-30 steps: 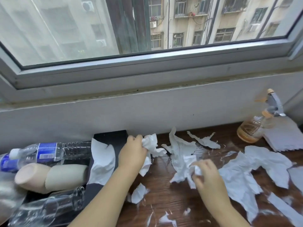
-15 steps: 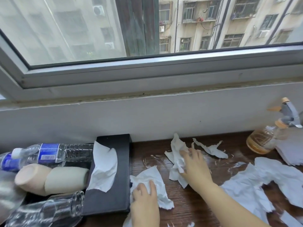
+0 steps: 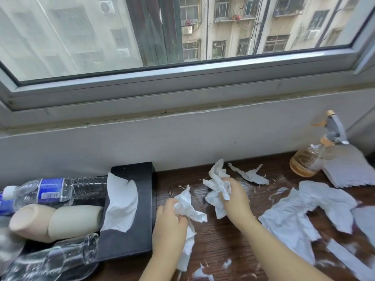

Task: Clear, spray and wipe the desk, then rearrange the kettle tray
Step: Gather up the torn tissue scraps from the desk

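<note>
Two hands work the worktop point(image 3: 223, 244). Left of them, bottles and cups lie beside a black tissue box point(image 3: 140, 236). Left hand point(image 3: 169, 226) clutches a crumpled tissue point(image 3: 185, 205); right hand point(image 3: 236, 201) grips a wad point(image 3: 217, 185). Best to bunch the torn sheets point(image 3: 300, 211) rightward together, sparing the spray bottle point(image 3: 310, 157).

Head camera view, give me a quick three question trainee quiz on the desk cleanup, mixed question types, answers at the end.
1. True or false: the spray bottle stands upright at the desk's far right.
2. What does the right hand hold? A) crumpled tissue B) water bottle C) spray bottle
3. Fill in: a white tissue sticks out of the black ____.

Key
1. True.
2. A: it grips a tissue wad; the left hand grips another wad.
3. Tissue box.
</note>
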Motion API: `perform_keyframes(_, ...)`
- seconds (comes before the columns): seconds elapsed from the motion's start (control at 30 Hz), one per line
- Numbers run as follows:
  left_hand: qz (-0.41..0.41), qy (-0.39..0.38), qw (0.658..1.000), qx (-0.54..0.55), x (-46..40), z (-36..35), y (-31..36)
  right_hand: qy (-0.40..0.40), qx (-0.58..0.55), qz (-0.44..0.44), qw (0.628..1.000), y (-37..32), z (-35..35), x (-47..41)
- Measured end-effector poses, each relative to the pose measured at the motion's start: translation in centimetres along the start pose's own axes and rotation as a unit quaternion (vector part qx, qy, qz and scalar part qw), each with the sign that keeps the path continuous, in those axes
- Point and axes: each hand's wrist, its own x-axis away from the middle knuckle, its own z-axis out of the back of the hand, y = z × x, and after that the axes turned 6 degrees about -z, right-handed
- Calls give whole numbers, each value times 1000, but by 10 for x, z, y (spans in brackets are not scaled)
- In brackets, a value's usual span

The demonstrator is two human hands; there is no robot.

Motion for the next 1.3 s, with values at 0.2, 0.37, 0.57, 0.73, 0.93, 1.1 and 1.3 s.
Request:
perform_keyframes(0.2, 58, -99, 968, 222, 0, 9, 20, -102, -196, -79, 972, -7, 32, 40)
perform_keyframes(0.37, 44, -214, 913, 345, 29, -5, 52, -152, -223, -41, 962, -6, 54, 83)
perform_keyframes(0.57, 4, -267, 876, 401, 65, -21, 99, -14, -204, -38, 978, 14, 75, 114)
perform_keyframes(0.73, -76, -319, 859, 394, 95, -40, 150, 15, -254, -50, 966, 34, 135, 149)
perform_keyframes(0.93, -170, -384, 833, 360, 148, -101, 239, 107, -281, -33, 953, 71, 232, 186)
perform_keyframes(1.1, -228, -425, 812, 328, 213, -181, 325, 166, -342, -19, 925, 144, 339, 214)
perform_keyframes(1.3, -249, -467, 785, 322, 302, -290, 419, 244, -313, -37, 917, 249, 461, 245)
